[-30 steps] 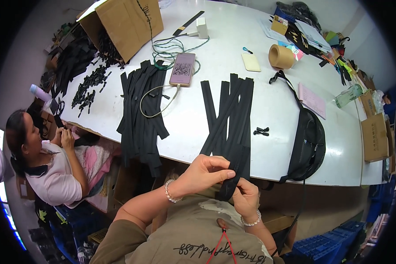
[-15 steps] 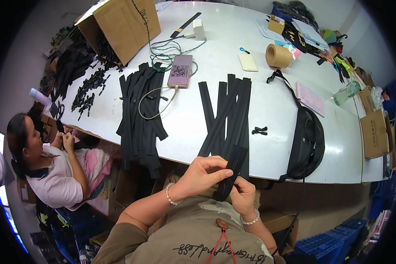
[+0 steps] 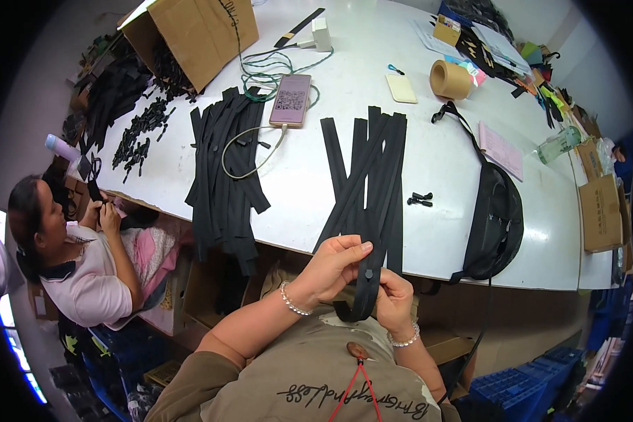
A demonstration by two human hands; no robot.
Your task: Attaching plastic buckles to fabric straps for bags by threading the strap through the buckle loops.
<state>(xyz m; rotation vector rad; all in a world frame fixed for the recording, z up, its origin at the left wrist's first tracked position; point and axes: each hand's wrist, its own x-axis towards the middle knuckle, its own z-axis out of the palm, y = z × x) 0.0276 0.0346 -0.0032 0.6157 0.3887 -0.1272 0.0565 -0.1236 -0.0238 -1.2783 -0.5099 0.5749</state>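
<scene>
A black zipper strip hangs in a curve between my hands at the table's front edge, its lower end curled toward my body. A small dark slider shows on its face. My left hand pinches the strip's upper part between thumb and fingers. Closed on its right edge, lower down, is my right hand; its fingertips are partly hidden. Just beyond my hands lies a loose fan of black zipper strips. Several small black zipper pulls rest to its right.
Another pile of zipper strips lies left, beside a cabled phone. Behind it stand a cardboard box and scattered zipper pulls. A black waist bag and tape roll are right. A co-worker sits left.
The strip has turned and bent into a curve, and its slider now shows. My left hand has moved slightly left and up the strip. The view has shifted a little.
</scene>
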